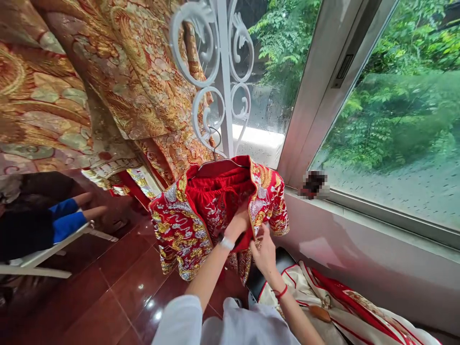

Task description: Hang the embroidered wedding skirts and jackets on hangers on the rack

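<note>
A red jacket (187, 220), embroidered in gold and silver, hangs open at the front on a thin wire hanger (203, 165). Inside it shows a red garment (212, 201) with a gathered drawstring waist. My left hand (240, 225), with a white band at the wrist, reaches inside the jacket's front opening; its fingers are hidden behind the right-hand front panel. At that panel's edge, my right hand (265, 254) has its thumb and fingers closed on the cloth. A red string bracelet (281, 293) circles the right wrist.
Large gold-and-red embroidered garments (118, 72) hang at left. Behind the jacket stands a white scrollwork metal rack (223, 62), beside a window (395, 143). Cream cloth with red trim (345, 311) lies at lower right. A person in blue shorts (70, 220) sits at left.
</note>
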A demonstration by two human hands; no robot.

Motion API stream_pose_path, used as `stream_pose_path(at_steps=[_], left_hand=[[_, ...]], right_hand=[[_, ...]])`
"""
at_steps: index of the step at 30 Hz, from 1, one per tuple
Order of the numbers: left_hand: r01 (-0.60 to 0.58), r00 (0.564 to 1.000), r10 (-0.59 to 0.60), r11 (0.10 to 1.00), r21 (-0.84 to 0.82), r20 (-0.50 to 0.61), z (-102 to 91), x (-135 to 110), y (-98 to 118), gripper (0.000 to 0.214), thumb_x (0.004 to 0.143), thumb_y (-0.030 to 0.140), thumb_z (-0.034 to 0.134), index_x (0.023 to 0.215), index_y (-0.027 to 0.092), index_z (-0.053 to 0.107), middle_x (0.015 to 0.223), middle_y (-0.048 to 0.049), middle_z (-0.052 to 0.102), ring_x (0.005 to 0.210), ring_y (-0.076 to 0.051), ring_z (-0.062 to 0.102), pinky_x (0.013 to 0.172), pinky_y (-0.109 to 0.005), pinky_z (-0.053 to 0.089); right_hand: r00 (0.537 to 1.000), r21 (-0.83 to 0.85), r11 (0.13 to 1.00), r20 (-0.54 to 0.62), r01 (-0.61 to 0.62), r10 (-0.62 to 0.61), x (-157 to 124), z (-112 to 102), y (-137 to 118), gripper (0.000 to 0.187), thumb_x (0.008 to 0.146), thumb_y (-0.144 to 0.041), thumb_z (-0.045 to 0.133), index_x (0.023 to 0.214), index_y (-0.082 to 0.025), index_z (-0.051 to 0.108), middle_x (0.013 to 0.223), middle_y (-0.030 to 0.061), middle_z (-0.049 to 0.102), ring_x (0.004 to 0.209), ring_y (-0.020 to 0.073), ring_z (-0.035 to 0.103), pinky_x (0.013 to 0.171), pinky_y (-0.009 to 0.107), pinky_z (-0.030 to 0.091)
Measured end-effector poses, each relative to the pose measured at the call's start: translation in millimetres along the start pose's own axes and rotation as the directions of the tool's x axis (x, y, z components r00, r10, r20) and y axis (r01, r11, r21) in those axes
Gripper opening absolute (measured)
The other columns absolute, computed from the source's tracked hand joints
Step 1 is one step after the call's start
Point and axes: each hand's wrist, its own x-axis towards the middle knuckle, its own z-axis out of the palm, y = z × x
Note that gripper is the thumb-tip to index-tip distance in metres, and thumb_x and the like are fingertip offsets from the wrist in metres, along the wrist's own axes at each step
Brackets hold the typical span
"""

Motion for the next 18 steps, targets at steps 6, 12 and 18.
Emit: stream_pose_path(at_steps=[6, 12, 18], left_hand=[[0.483, 0.481, -0.485, 0.842, -0.241, -0.73, -32.0, -104.0, -36.6, 0.058, 0.079, 0.035, 0.074, 0.126, 0.015, 0.048, 0.103, -0.0098, 0.06, 0.09, -0.024, 0.061, 0.081, -0.041, 0.053], [0.54, 0.544, -0.633, 0.767, -0.347, -0.551, -78.0, -84.1, -71.5, 0.054, 0.093, 0.021, 0.049, 0.146, 0.016, 0.039, 0.138, -0.0173, 0.058, 0.124, -0.026, 0.06, 0.105, -0.04, 0.05], [0.543, 0.664, -0.661, 0.748, -0.381, -0.351, -39.2, -68.3, 1.4, 0.067, 0.094, 0.013, 0.046, 0.157, 0.018, 0.025, 0.15, -0.0164, 0.051, 0.124, -0.027, 0.062, 0.1, -0.037, 0.055]], right_hand=[[0.962, 0.011, 0.989, -0.234, 0.144, -0.138, 68.3, -5.1, -11.7, 0.06, 0.084, -0.03, 0.057, 0.14, -0.017, 0.041, 0.115, 0.0134, 0.061, 0.097, 0.0244, 0.062, 0.089, 0.045, 0.053], [0.976, 0.097, 0.975, -0.104, 0.202, -0.192, 139.7, -12.8, -58.9, 0.055, 0.093, -0.025, 0.038, 0.147, -0.014, 0.047, 0.137, 0.015, 0.061, 0.12, 0.025, 0.061, 0.103, 0.043, 0.049], [0.926, 0.21, 0.911, 0.053, 0.356, -0.374, 117.6, -9.8, -84.9, 0.057, 0.094, -0.02, 0.037, 0.15, -0.019, 0.044, 0.144, 0.0099, 0.058, 0.129, 0.0214, 0.058, 0.108, 0.037, 0.047]])
